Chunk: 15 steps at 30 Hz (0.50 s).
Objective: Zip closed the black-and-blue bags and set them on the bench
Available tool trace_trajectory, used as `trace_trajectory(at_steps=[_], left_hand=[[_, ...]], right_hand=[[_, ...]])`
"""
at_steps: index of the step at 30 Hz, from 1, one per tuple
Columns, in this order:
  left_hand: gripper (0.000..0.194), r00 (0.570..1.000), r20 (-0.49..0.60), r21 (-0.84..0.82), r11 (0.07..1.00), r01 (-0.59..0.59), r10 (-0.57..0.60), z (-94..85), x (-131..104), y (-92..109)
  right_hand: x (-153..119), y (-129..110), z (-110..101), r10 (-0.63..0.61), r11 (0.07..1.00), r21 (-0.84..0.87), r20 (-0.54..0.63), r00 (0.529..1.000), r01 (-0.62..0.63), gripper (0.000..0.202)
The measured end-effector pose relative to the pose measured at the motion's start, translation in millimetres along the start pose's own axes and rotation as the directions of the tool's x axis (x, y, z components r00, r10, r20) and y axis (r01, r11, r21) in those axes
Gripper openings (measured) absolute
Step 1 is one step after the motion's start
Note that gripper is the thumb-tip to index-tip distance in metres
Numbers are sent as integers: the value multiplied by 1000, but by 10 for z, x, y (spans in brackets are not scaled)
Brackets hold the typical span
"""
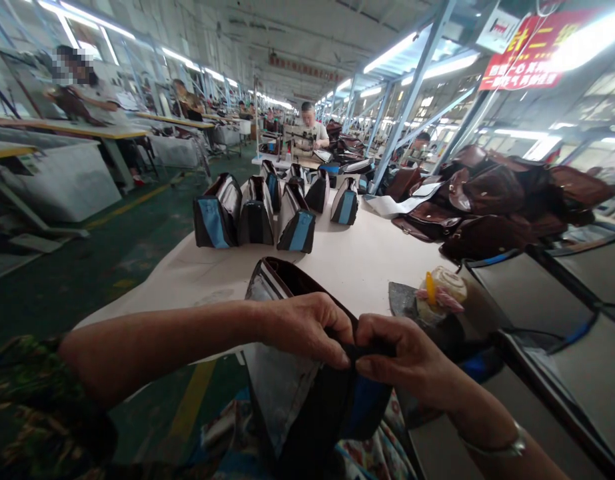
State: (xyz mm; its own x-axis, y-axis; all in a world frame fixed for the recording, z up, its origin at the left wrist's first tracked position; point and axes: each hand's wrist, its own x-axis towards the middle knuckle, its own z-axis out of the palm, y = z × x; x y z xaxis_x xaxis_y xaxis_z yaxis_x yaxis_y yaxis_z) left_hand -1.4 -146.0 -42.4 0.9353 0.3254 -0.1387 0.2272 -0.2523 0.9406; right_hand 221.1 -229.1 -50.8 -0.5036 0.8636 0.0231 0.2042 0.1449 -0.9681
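Observation:
An unfinished bag body (pixel 297 393), black with grey-white panels and a blue strip, leans between my lap and the table's near edge. Its dark brown opening shows at the top. My left hand (pixel 312 330) pinches the bag's upper edge between thumb and bent fingers. Right beside it, my right hand (pixel 400 357) pinches the same edge, with a bracelet on the wrist. The two hands nearly touch. Exactly what lies between the fingertips is hidden.
Several similar bag bodies (pixel 296 227) stand on the white table (pixel 367 257). Brown leather bags (pixel 482 187) are heaped at the right. A container with a yellow-handled tool (pixel 430 288) sits nearer, beside large grey-white panels (pixel 542 287). People work at machines beyond; a green floor aisle (pixel 137 247) runs left.

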Motion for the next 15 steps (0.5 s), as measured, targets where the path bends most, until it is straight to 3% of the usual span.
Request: trace_trajectory(at_steps=[6, 11, 15], left_hand=[[34, 999, -53, 49, 999, -1, 4, 51, -8, 46], [6, 991, -103, 178, 982, -62, 82, 113, 19, 55], [10, 982, -124, 223, 969, -110, 140, 156, 9, 49]], right_hand=[[9, 71, 66, -18, 998, 55, -84, 996, 22, 17], [-4, 132, 157, -2, 996, 84, -165, 986, 16, 13], [-28, 158, 242, -7, 999, 44, -266, 964, 20, 11]])
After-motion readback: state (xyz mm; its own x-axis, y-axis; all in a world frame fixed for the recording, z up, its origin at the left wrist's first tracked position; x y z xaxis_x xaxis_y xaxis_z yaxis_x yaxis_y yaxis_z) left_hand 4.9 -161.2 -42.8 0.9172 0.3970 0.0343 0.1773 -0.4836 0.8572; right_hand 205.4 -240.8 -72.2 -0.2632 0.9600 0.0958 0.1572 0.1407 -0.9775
